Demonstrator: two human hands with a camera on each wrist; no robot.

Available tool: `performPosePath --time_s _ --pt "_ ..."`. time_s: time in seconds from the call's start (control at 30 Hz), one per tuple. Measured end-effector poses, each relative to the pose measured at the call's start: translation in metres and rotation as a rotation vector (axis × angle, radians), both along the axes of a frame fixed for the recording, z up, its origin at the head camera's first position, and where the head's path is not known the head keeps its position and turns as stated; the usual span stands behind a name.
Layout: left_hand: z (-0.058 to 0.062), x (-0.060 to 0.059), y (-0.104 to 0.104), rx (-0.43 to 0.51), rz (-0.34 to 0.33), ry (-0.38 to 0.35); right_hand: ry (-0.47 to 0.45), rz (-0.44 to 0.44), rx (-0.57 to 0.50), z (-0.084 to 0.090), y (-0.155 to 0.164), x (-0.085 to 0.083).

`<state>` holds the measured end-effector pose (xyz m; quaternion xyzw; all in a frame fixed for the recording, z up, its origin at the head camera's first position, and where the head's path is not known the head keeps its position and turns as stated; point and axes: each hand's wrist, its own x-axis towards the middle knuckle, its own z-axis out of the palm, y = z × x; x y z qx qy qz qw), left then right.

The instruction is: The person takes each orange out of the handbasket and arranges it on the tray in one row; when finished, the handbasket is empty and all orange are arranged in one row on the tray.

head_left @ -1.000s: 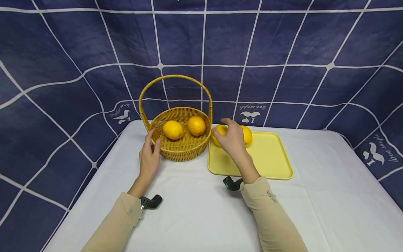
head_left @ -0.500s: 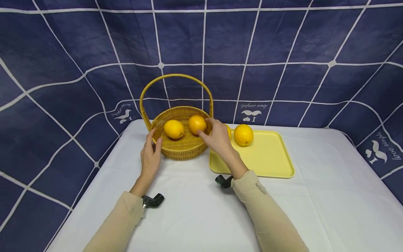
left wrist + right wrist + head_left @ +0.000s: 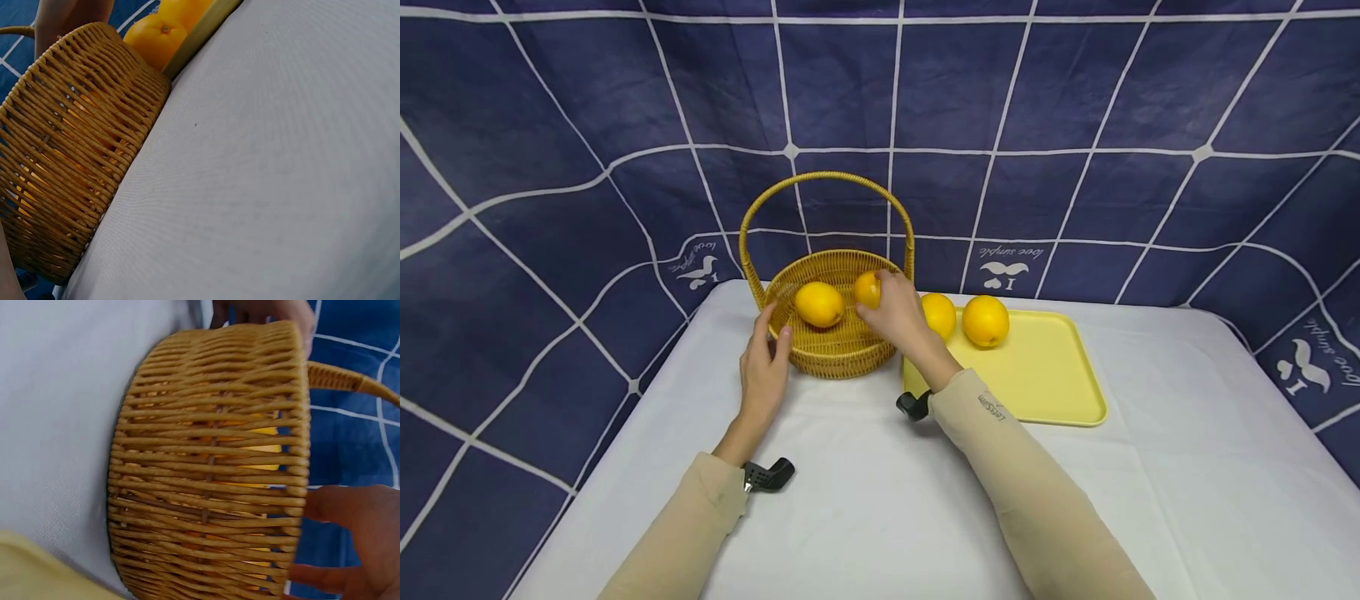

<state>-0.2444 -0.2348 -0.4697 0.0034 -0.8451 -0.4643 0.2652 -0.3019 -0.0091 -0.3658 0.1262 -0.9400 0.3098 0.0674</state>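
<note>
A woven wicker basket [image 3: 820, 360] with a hoop handle stands at the back of the white table and holds two oranges. My right hand [image 3: 876, 296] reaches over its right rim, with thumb and fingers curled round the right orange [image 3: 867, 288]. The other orange [image 3: 818, 303] lies loose on the left of the basket floor. My left hand [image 3: 772, 323] rests open against the basket's left wall, thumb and forefinger touching the weave. The right wrist view shows the basket wall [image 3: 212, 469] close up and hides the gripped orange.
A yellow tray [image 3: 1045, 379] lies right of the basket, almost touching it. Two oranges [image 3: 938, 315] [image 3: 986, 320] sit at its back left corner. A blue cloth with a white grid hangs behind the table. White tablecloth [image 3: 880, 500] spreads in front.
My right hand has left the oranges on the tray and moved left into the basket, closing on the right orange there. My left hand has stayed on the basket's side.
</note>
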Motion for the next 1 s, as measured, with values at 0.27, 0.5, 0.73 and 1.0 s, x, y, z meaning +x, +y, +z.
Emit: performPosePath --time_s 0.27,0.5,0.73,1.0 --pt "0.003 -0.004 0.002 -0.003 0.0 0.006 -0.055 -0.006 0.068 -0.003 -0.012 -0.023" --pt "-0.002 -0.004 0.005 -0.013 -0.008 0.007 -0.101 0.022 0.07 -0.015 -0.014 -0.035" --pt "-0.001 -0.002 0.005 -0.016 -0.002 0.001 -0.05 0.014 0.06 -0.014 -0.013 -0.031" --pt "-0.001 0.0 0.001 -0.02 0.016 -0.015 0.092 0.046 -0.08 -0.004 -0.001 -0.008"
